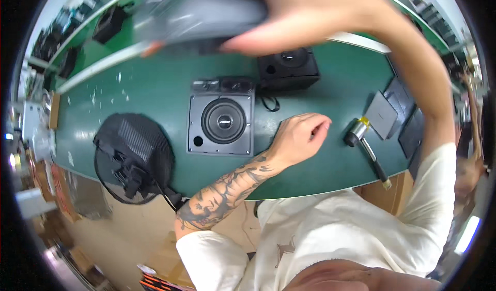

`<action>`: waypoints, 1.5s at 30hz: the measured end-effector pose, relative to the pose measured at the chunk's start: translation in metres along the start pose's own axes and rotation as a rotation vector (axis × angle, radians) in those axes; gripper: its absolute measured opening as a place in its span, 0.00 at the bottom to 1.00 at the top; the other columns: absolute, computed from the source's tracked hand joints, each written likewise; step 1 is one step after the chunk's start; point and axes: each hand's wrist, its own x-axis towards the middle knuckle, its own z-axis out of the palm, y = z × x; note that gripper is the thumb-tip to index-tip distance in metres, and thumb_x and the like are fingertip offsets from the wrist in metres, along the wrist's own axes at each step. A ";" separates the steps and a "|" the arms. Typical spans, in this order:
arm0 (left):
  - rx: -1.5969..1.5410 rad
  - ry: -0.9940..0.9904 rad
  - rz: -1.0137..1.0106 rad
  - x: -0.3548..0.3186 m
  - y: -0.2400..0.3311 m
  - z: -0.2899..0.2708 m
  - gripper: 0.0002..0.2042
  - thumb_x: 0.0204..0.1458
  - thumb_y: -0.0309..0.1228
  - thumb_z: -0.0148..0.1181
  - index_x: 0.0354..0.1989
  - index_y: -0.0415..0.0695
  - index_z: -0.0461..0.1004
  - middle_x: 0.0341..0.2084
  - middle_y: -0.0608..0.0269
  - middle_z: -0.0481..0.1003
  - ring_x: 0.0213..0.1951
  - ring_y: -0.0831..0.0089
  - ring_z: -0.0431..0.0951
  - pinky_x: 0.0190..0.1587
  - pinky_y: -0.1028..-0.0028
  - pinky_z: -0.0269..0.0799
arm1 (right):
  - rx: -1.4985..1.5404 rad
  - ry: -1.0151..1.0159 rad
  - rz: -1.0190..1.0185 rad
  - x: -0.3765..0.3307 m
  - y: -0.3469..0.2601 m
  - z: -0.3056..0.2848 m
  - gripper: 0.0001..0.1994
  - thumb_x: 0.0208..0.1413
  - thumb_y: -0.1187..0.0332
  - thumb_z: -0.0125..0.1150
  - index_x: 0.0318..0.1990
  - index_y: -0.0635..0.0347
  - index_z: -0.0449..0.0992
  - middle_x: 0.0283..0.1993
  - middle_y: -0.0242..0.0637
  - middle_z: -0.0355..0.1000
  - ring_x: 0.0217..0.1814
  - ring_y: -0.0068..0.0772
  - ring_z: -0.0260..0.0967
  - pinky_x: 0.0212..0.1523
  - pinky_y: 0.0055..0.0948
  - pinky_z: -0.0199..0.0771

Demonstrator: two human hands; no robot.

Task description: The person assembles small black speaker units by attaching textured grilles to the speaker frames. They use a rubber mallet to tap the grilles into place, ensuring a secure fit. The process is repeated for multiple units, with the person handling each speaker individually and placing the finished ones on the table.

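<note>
My left hand (302, 138) rests near the front of the green table (315, 177), its fingers curled into a loose fist with nothing visible in it. Just left of it lies a square black speaker (223, 119) with a round cone, facing up. My right hand (305, 20) is raised close to the camera and smeared by motion. Its fingers reach around a large dark grey, shiny thing (206, 14), too blurred to name. Behind the square speaker, a second black speaker box (289, 69) is partly covered by that hand.
A hammer (368, 151) with a black and yellow head lies on the right, beside flat dark panels (382, 114). At the table's left front edge sits a black mesh bag (135, 156). Farther back, black boxes (109, 23) stand on a green surface beyond a pale rail.
</note>
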 end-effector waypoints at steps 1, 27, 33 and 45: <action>0.014 0.076 -0.063 -0.012 -0.009 -0.006 0.08 0.60 0.26 0.60 0.43 0.37 0.81 0.33 0.50 0.82 0.31 0.64 0.84 0.35 0.68 0.79 | 0.030 0.042 -0.056 0.044 -0.003 0.049 0.43 0.43 0.57 0.74 0.69 0.60 0.66 0.64 0.53 0.67 0.64 0.55 0.68 0.63 0.47 0.70; -0.023 0.014 -0.020 -0.001 0.004 -0.006 0.07 0.58 0.22 0.61 0.44 0.38 0.80 0.31 0.56 0.81 0.32 0.61 0.83 0.36 0.68 0.78 | -0.051 -0.218 0.875 -0.025 0.265 0.109 0.46 0.48 0.31 0.64 0.57 0.72 0.76 0.54 0.59 0.77 0.59 0.54 0.74 0.59 0.46 0.74; -0.030 -0.025 0.002 0.002 0.004 -0.005 0.08 0.59 0.22 0.61 0.44 0.37 0.80 0.31 0.54 0.82 0.33 0.60 0.83 0.38 0.67 0.78 | 0.368 -0.404 0.876 -0.010 0.299 0.147 0.36 0.43 0.29 0.68 0.40 0.56 0.86 0.36 0.41 0.80 0.42 0.39 0.77 0.44 0.43 0.76; -0.197 -0.034 -0.080 0.000 -0.011 -0.003 0.22 0.65 0.24 0.56 0.68 0.37 0.65 0.58 0.55 0.73 0.51 0.70 0.79 0.57 0.71 0.72 | 0.045 0.195 0.900 -0.172 0.082 -0.026 0.59 0.41 0.43 0.74 0.75 0.69 0.50 0.66 0.67 0.66 0.67 0.60 0.68 0.68 0.47 0.67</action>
